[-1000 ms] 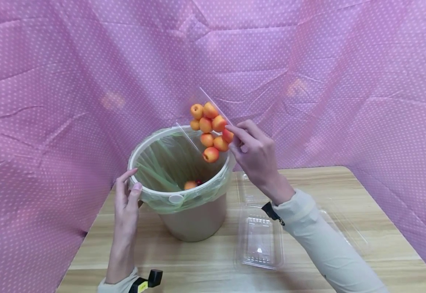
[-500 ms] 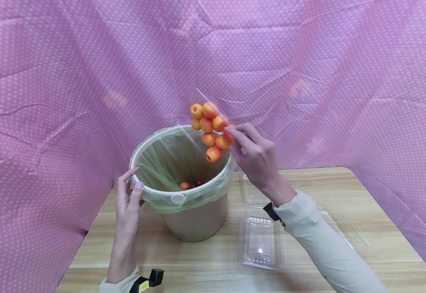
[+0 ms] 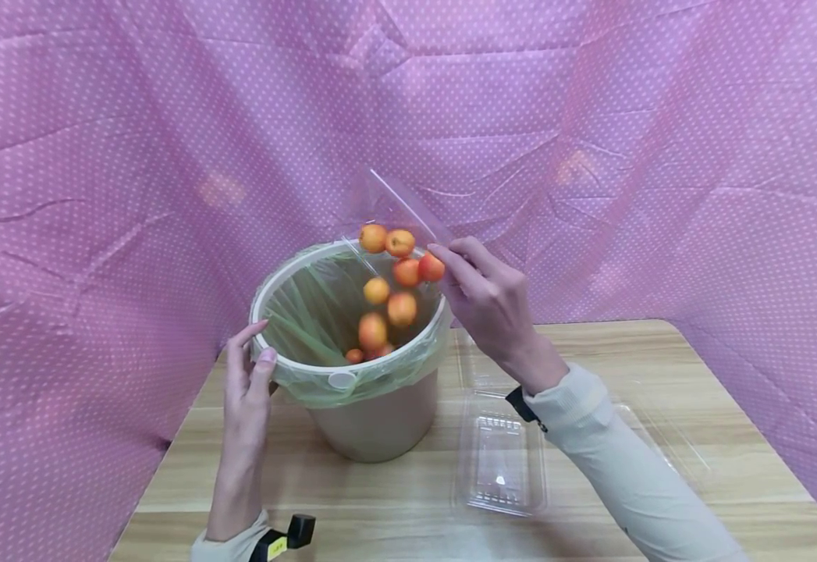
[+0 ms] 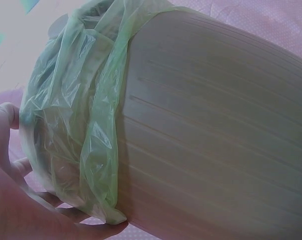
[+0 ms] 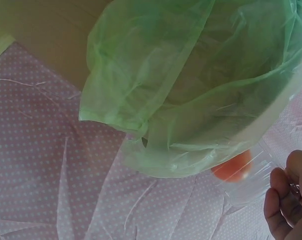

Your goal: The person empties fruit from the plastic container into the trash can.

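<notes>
Since half a second ago the orange fruits (image 3: 387,289) have slid out of the tilted tray (image 3: 397,207) and several now hang in mid-air inside the bin's mouth. From the head view, your right hand (image 3: 488,300) pinches the edge of that clear, thin plastic tray, tipped steeply above the far rim, wrist bent down and forearm reaching in from the right edge of the desk (image 3: 661,367). The round beige bin (image 3: 380,425) stands toward the desk's left side, lined with a crinkled green bag (image 3: 310,312) folded over its white rim. Your left hand (image 3: 246,382) holds the near left rim, thumb curled over it. A second clear tray (image 3: 499,460) lies flat just right of the bin.

At the left wrist, the bin's ribbed wall (image 4: 215,130) fills the view; your fingers (image 4: 66,212) curl under the bag's fold (image 4: 91,125).

At the right wrist, the bag (image 5: 190,90) drapes glossy over the rim, one blurred fruit (image 5: 231,166) shows through the tray, and your fingertips (image 5: 285,200) sit at the corner.
</notes>
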Motion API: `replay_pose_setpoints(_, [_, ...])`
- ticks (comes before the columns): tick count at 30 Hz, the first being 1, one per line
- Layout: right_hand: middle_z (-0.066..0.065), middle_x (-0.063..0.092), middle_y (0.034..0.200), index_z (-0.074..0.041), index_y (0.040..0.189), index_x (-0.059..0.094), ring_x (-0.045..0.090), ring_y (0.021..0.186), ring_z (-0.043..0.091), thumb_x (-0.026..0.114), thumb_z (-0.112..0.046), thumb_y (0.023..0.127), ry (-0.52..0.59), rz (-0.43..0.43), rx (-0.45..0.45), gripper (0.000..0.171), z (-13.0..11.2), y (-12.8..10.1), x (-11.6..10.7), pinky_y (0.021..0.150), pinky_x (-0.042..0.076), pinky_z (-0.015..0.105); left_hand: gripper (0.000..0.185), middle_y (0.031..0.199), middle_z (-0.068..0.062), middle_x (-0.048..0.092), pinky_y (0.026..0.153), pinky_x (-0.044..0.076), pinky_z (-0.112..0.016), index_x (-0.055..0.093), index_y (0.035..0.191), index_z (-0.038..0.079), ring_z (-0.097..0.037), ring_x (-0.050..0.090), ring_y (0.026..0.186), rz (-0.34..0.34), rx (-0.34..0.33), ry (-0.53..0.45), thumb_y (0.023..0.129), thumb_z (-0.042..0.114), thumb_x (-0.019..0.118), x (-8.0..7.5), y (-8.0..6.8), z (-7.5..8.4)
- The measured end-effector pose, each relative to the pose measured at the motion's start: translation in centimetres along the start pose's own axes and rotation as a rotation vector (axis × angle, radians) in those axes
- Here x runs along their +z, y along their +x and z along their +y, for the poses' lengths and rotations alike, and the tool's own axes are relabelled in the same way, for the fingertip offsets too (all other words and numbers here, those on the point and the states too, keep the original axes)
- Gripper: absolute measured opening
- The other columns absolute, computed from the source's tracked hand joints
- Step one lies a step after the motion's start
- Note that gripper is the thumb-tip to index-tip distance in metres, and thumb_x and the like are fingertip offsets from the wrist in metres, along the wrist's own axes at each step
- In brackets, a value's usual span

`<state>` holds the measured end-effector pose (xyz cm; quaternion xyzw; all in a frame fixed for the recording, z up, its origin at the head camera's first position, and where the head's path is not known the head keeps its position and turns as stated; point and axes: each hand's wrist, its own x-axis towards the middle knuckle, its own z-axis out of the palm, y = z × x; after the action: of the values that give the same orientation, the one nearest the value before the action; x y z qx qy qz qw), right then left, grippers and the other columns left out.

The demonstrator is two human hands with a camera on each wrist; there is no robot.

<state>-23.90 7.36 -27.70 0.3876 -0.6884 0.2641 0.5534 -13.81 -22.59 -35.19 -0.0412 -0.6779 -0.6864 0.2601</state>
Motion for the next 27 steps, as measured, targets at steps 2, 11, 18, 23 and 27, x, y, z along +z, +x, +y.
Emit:
replay_pose_setpoints(2, [0.014, 0.066, 0.092, 0.002, 0.107, 0.077, 0.062, 0.064, 0.021, 0.064, 0.01, 0.088, 0.006, -0.002, -0.002, 0.024, 0.0, 0.0, -0.1, 0.053, 0.053, 0.031, 0.042, 0.152, -0.017, 0.04, 0.095, 0.048, -0.023, 0.044, 0.149, 0.006, -0.031, 0.042, 0.133, -0.001, 0.0, 0.0, 0.107, 0.009, 0.043, 0.0, 0.0, 0.0])
replay_pose_setpoints(11, [0.016, 0.067, 0.095, 0.004, 0.11, 0.076, 0.063, 0.067, 0.025, 0.065, 0.009, 0.089, -0.007, -0.006, -0.052, 0.024, 0.0, -0.1, -0.2, 0.059, 0.056, 0.033, 0.042, 0.151, -0.016, 0.04, 0.094, 0.048, -0.023, 0.044, 0.149, 0.007, -0.03, 0.043, 0.131, 0.005, -0.005, 0.007, 0.107, 0.011, 0.044, 0.0, 0.0, -0.1])
replay_pose_setpoints(18, [0.017, 0.069, 0.095, 0.003, 0.111, 0.077, 0.059, 0.06, 0.026, 0.067, 0.008, 0.088, -0.068, 0.031, -0.079, 0.025, 0.1, -0.1, 0.2, 0.052, 0.051, 0.034, 0.042, 0.151, -0.017, 0.04, 0.095, 0.047, -0.024, 0.044, 0.149, 0.008, -0.03, 0.043, 0.132, -0.005, -0.007, 0.008, 0.108, 0.012, 0.044, -0.1, 0.4, -0.3])
replay_pose_setpoints(23, [0.017, 0.069, 0.092, 0.002, 0.109, 0.078, 0.063, 0.065, 0.027, 0.064, 0.014, 0.085, 0.006, 0.07, 0.014, 0.03, 0.3, -0.1, 0.0, 0.057, 0.055, 0.033, 0.042, 0.151, -0.016, 0.04, 0.097, 0.046, -0.024, 0.044, 0.149, 0.007, -0.03, 0.042, 0.133, -0.005, -0.008, 0.008, 0.107, 0.011, 0.045, -0.2, 0.8, -0.5])
replay_pose_setpoints(27, [0.016, 0.069, 0.092, 0.002, 0.108, 0.078, 0.066, 0.07, 0.023, 0.068, 0.017, 0.081, 0.098, 0.118, 0.169, 0.032, 0.9, -0.2, -0.7, 0.064, 0.056, 0.026, 0.043, 0.152, -0.015, 0.04, 0.099, 0.045, -0.024, 0.044, 0.149, 0.007, -0.03, 0.041, 0.134, -0.007, -0.008, 0.005, 0.106, 0.011, 0.045, -0.3, 1.1, -0.6])
